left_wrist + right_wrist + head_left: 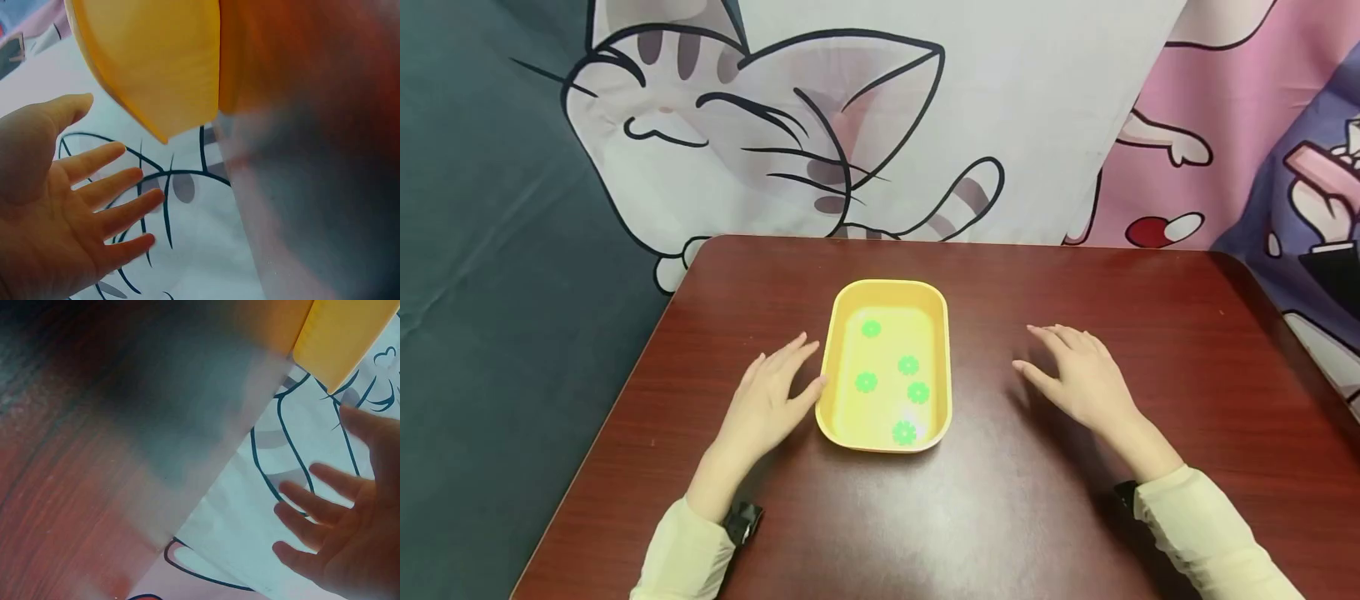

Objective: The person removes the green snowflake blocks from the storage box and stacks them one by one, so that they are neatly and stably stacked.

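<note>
A yellow tray [883,292] with rounded corners stands in the middle of the table in the head view. Several small green flower-shaped pieces [908,365] lie scattered on its floor. Just left of the tray is my left hand [769,404], its fingers spread and its thumb tip right at the rim. My right hand [1084,379] hovers over the table some way to the right, fingers extended and holding nothing. Both wrist views show the tray's yellow outer wall [156,62] beyond the fingers, and the pieces inside are hidden there.
The dark red wooden table [985,517] ends at a straight back edge and has rounded far corners. Behind it hangs a white cloth [1037,100] with a cartoon cat, beside a pink one [1232,183]. A dark green surface [512,292] fills the left side.
</note>
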`<state>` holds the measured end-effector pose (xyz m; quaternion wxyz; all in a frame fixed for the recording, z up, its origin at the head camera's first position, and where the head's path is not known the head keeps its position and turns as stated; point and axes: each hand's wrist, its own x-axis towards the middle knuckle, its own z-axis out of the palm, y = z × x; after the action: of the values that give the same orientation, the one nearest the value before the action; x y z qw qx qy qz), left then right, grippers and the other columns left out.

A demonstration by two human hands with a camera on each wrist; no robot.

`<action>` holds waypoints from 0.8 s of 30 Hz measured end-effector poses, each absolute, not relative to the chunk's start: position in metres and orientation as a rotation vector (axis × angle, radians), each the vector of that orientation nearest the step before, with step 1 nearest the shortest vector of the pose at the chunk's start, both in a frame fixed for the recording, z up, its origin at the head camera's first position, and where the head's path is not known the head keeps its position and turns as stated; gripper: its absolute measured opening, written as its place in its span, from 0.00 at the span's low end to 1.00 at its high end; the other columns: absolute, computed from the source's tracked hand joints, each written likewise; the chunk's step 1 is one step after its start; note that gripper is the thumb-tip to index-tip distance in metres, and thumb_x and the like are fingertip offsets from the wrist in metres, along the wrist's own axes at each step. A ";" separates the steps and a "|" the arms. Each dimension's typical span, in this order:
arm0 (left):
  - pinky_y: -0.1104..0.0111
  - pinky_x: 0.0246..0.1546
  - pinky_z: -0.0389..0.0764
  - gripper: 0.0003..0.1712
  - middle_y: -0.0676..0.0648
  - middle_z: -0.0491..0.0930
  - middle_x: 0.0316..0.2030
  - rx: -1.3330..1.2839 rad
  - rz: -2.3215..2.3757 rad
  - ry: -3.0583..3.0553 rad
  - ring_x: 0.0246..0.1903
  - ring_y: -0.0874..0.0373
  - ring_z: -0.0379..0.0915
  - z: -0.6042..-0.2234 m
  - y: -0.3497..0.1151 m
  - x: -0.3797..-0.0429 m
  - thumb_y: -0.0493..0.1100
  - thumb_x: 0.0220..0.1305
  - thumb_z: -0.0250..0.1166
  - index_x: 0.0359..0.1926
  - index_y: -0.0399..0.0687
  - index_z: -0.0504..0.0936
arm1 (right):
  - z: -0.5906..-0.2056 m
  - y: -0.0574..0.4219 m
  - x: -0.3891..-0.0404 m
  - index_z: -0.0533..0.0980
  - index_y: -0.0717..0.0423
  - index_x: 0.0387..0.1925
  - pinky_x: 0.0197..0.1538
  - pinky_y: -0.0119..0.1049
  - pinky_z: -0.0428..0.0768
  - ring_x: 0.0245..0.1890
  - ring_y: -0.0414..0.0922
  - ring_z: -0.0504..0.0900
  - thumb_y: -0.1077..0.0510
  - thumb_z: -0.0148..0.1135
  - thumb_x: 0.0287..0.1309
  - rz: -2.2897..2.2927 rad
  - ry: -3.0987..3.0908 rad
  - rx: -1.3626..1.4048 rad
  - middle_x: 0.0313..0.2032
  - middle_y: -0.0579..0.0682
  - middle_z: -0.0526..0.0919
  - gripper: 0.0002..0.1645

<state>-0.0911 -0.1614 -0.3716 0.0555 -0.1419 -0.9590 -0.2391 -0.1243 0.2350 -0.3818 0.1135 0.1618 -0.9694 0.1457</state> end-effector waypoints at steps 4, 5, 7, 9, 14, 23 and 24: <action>0.48 0.65 0.53 0.25 0.46 0.66 0.64 -0.530 -0.817 -2.782 0.65 0.50 0.59 -0.376 -0.157 -0.078 0.51 0.60 0.63 0.57 0.48 0.75 | -0.384 0.229 -0.125 0.73 0.57 0.55 0.58 0.56 0.64 0.54 0.58 0.72 0.40 0.62 0.54 0.432 -2.837 0.507 0.51 0.57 0.78 0.33; 0.49 0.65 0.53 0.25 0.46 0.67 0.63 -0.568 -0.845 -2.746 0.64 0.50 0.59 -0.376 -0.156 -0.075 0.50 0.59 0.65 0.56 0.48 0.76 | -0.385 0.227 -0.125 0.73 0.57 0.56 0.57 0.57 0.65 0.54 0.58 0.73 0.40 0.62 0.54 0.444 -2.839 0.504 0.51 0.57 0.78 0.33; 0.50 0.65 0.54 0.25 0.45 0.70 0.61 -0.670 -0.907 -2.674 0.63 0.49 0.61 -0.378 -0.153 -0.071 0.48 0.55 0.69 0.53 0.48 0.78 | -0.384 0.222 -0.126 0.73 0.56 0.56 0.55 0.57 0.67 0.53 0.58 0.74 0.40 0.61 0.55 0.466 -2.841 0.498 0.51 0.57 0.79 0.33; 0.52 0.64 0.57 0.26 0.47 0.72 0.57 -0.779 -0.958 -2.626 0.60 0.50 0.64 -0.379 -0.150 -0.065 0.48 0.50 0.72 0.51 0.50 0.79 | -0.383 0.217 -0.127 0.74 0.55 0.56 0.53 0.57 0.69 0.52 0.57 0.75 0.39 0.61 0.56 0.494 -2.834 0.490 0.51 0.57 0.79 0.32; 0.63 0.53 0.72 0.22 0.52 0.75 0.48 -1.006 -1.120 -2.592 0.51 0.58 0.70 -0.382 -0.144 -0.054 0.46 0.48 0.73 0.47 0.51 0.80 | -0.380 0.201 -0.130 0.76 0.51 0.54 0.50 0.52 0.72 0.49 0.53 0.77 0.41 0.62 0.56 0.595 -2.727 0.529 0.48 0.53 0.81 0.28; 0.77 0.39 0.74 0.05 0.55 0.76 0.36 -1.055 -1.098 -2.551 0.39 0.64 0.71 -0.393 -0.139 -0.049 0.36 0.56 0.67 0.35 0.44 0.82 | -0.376 0.156 -0.137 0.79 0.52 0.48 0.44 0.45 0.75 0.44 0.47 0.78 0.46 0.71 0.45 0.643 -2.495 0.930 0.43 0.48 0.83 0.27; 0.78 0.38 0.74 0.04 0.55 0.77 0.34 -1.053 -1.087 -2.542 0.37 0.65 0.71 -0.393 -0.139 -0.049 0.36 0.56 0.67 0.34 0.44 0.82 | -0.375 0.150 -0.137 0.78 0.51 0.48 0.44 0.45 0.75 0.44 0.46 0.78 0.46 0.72 0.44 0.632 -2.493 0.981 0.43 0.48 0.82 0.28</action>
<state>-0.0493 -0.1392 -0.3933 0.0916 -0.3545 -0.8556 -0.3658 -0.1370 0.1499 -0.3754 0.1934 0.3498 -0.8886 0.2251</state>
